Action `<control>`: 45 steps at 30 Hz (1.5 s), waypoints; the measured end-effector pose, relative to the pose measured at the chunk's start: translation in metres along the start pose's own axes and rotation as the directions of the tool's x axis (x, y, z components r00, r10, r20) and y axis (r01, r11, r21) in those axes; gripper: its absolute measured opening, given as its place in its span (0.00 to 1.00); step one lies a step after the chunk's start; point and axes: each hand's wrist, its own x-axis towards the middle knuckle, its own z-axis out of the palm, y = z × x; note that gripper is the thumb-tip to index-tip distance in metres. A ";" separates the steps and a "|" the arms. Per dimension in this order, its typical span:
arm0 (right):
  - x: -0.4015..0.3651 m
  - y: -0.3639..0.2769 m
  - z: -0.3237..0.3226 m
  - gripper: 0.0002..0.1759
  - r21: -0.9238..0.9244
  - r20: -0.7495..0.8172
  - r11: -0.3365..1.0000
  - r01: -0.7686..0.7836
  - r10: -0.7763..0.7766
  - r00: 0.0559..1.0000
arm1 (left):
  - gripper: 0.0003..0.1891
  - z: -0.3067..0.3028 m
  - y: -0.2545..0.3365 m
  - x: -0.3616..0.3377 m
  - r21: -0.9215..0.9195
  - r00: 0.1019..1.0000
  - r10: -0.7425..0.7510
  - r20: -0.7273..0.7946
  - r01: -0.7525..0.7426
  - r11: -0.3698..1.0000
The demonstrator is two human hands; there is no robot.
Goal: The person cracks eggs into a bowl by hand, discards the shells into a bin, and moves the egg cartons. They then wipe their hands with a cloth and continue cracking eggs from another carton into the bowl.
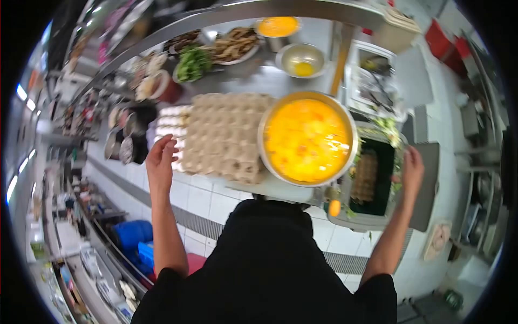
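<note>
My left hand (pixel 161 155) is at the left, beside white eggs (pixel 171 121) sitting in a tray. Its fingers are loosely bent and slightly apart, with nothing visible in them. Right of the eggs lies an empty-looking grey-brown cardboard egg tray (pixel 226 135). A large metal pot (pixel 263 141) full of cracked eggs (pixel 307 140) stands against it. My right hand (pixel 413 167) hangs above the right rim of a bin (pixel 353 220); its fingers look loose and hold nothing I can see. Inside the bin is another egg tray (pixel 365 175).
Behind the pot stand a metal bowl (pixel 301 60) with a little yolk and a container of yellow liquid (pixel 278 27). Green leaves (pixel 193 63) and a plate of brown food (pixel 236 46) are further left. A metal rail (pixel 226 15) crosses the top.
</note>
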 end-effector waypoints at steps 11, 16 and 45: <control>-0.190 -0.248 0.168 0.14 0.505 0.575 0.862 0.049 -0.379 0.725 | 0.17 -0.136 -0.247 0.139 0.082 0.956 -0.123 -0.267 0.150 0.985; -0.312 -0.295 0.314 0.21 0.227 0.964 0.965 0.130 -0.241 0.107 | 0.20 -0.159 -0.299 0.183 0.348 0.948 -0.086 -0.308 0.196 0.917; -0.446 -0.253 0.496 0.42 0.253 0.815 0.675 -0.693 0.237 0.529 | 0.37 -0.201 -0.308 0.224 0.159 0.835 -0.502 0.224 0.477 0.864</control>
